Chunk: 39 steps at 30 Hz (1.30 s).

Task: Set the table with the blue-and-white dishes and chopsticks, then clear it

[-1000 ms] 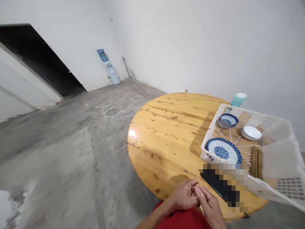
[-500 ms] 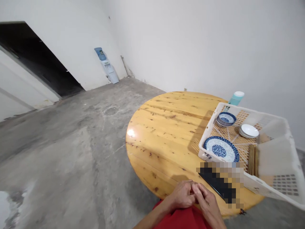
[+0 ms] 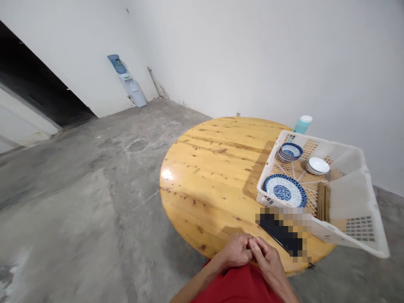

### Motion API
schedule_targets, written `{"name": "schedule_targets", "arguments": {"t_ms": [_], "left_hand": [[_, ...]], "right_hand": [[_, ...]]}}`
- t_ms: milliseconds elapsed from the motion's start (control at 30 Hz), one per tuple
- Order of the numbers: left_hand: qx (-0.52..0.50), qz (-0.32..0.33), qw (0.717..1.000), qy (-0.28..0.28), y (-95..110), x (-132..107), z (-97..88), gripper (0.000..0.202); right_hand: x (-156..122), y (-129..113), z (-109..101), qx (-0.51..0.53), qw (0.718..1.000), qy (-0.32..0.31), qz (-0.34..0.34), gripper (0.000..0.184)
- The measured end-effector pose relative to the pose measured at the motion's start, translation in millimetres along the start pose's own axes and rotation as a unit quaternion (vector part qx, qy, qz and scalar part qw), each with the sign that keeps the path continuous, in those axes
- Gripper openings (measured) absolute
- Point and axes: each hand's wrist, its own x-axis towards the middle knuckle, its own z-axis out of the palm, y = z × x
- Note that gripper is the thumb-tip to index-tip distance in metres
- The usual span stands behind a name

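Both of my hands meet at the near edge of the round wooden table (image 3: 202, 181), in front of my red clothing. My left hand (image 3: 238, 250) is closed, its curled fingers touching the other hand. My right hand (image 3: 267, 254) is closed too, thumb and fingers drawn together against the left. No object shows in either one, though the inner sides of the fingers are hidden. Nearest to them lies a flat black object (image 3: 279, 233), partly blurred by pixelation. Beyond it stands a white plastic basket (image 3: 350, 198) holding blue-and-white plates (image 3: 282, 192).
Inside the basket are stacked blue-patterned bowls (image 3: 290, 151), small white dishes (image 3: 318, 165) and a bundle of chopsticks (image 3: 323, 202). A turquoise bottle with a white lid (image 3: 303, 124) stands behind it. Across the concrete floor, a water dispenser (image 3: 128, 82) is against the wall.
The view has turned slightly right, so the table, basket and dispenser sit further left and a little higher. My hands remain together, closed, in nearly the same pose.
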Motion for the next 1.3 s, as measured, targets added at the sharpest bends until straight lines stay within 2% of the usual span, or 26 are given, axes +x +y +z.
{"name": "schedule_targets", "arguments": {"t_ms": [233, 333, 400, 500, 600, 800, 1167, 1300], "left_hand": [[-0.002, 0.007, 1.0, 0.007, -15, -3, 3.3, 0.02], [-0.03, 0.01, 0.999, 0.0, -25, 0, 9.1, 0.019], [-0.016, -0.01, 1.0, -0.009, -29, 3, 12.6, 0.016], [0.006, -0.039, 0.999, -0.037, -28, 6, 16.2, 0.015], [0.012, -0.041, 0.998, -0.054, -24, 9, 18.7, 0.016], [0.048, -0.049, 0.996, -0.059, -21, 20, 21.7, 0.02], [0.023, -0.014, 0.999, -0.042, -33, 27, 27.4, 0.017], [-0.001, -0.012, 0.999, -0.048, -30, 25, 24.7, 0.019]], "right_hand": [[-2, -15, -3, -0.061, 0.998, -0.005, -0.02, 0.032], [-2, -15, -7, -0.077, 0.997, -0.026, -0.016, 0.026], [-2, -12, -10, -0.087, 0.996, -0.032, -0.006, 0.023], [-4, -7, -13, -0.101, 0.994, -0.032, 0.012, 0.022], [-6, -5, -17, -0.112, 0.993, -0.026, 0.018, 0.021], [-3, -4, -25, -0.128, 0.992, -0.011, 0.018, 0.021], [1, 0, -29, -0.15, 0.988, -0.019, 0.018, 0.019], [2, -1, -29, -0.156, 0.987, -0.029, 0.024, 0.019]]}}
